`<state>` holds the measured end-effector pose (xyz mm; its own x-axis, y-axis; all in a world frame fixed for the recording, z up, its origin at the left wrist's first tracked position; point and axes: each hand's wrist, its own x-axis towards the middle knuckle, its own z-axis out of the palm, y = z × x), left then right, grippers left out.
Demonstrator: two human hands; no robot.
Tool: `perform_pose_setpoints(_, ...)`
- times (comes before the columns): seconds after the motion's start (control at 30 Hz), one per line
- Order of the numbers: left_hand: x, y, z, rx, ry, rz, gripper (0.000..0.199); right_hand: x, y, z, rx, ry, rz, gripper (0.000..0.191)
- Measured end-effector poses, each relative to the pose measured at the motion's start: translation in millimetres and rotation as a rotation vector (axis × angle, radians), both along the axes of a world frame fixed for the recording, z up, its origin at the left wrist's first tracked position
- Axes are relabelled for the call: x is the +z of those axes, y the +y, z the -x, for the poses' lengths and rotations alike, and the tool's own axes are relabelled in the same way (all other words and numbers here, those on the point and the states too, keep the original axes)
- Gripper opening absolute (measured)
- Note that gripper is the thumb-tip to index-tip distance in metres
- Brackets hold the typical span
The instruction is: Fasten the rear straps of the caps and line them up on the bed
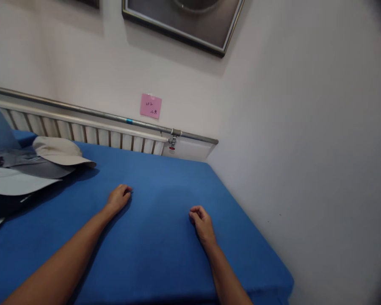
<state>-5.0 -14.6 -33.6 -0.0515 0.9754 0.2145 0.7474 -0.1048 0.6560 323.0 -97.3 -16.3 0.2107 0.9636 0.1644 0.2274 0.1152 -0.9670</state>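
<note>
My left hand [119, 198] rests on the blue-covered surface [158, 237], its fingers curled in and nothing seen in them. Farther right and a little nearer to me, my right hand [203, 222] lies on the same cover with its fingers bent toward the thumb, also with nothing visible in it. Several caps lie overlapped at the left, a beige cap [59, 149] at the far end of the row, then a grey cap [47, 167] and a white cap [19, 182]. My left hand is the one nearer to the caps.
Behind the surface runs a white radiator [108, 137] under a metal pipe [98, 113], with a red-handled valve [172, 147]. A pink note [150, 106] and a framed picture [180, 23] are on the wall. Another wall [305, 148] borders the right side.
</note>
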Motion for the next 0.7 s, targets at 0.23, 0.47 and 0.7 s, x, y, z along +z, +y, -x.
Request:
perform_pose_setpoints(0.23,1.6,-27,11,0.050,0.015,-0.027,0.015,1.4,-12,1,0.001,0.018,-0.034,0.011)
perform_pose_setpoints(0.47,2.7,-35,11,0.068,-0.006,-0.069,0.020,0.7,-9,-1,0.008,0.043,-0.041,0.008)
perform_pose_setpoints(0.7,3.0,-35,10,0.072,-0.022,-0.069,0.021,-2.0,-7,-2,0.003,0.039,-0.031,0.009)
